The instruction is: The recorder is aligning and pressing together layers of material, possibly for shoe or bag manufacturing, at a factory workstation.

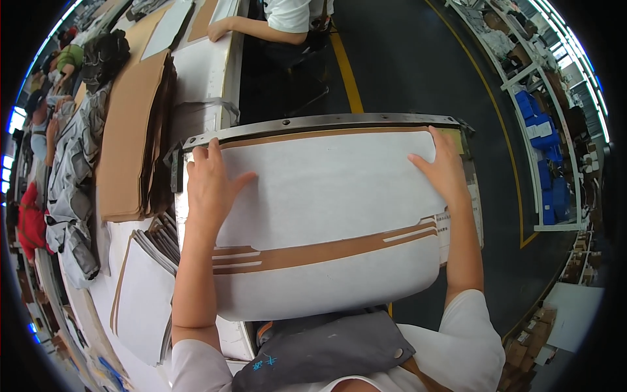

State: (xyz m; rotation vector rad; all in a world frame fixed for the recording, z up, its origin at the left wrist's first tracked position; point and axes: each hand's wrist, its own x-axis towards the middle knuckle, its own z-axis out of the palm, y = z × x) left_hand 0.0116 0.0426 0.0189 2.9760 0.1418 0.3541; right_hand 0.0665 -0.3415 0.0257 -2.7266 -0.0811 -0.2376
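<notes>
Resting widely spread left hand (210, 178) and right hand (446, 171) on white cardboard box blank (333, 186) between them, could slip crooked if pushed unevenly.

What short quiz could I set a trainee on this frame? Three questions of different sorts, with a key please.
1. On which side of the person does each lie: the brown cardboard stack and the blue bins?

2. What runs just beyond the far edge of the white panel?
a) the blue bins
b) a metal bar
c) the brown cardboard stack

3. True or false: the left hand and the right hand are at opposite sides of the white panel, thumbs spread toward each other.

Key: 1. Stack left, bins right. 2. b. 3. True.
</notes>
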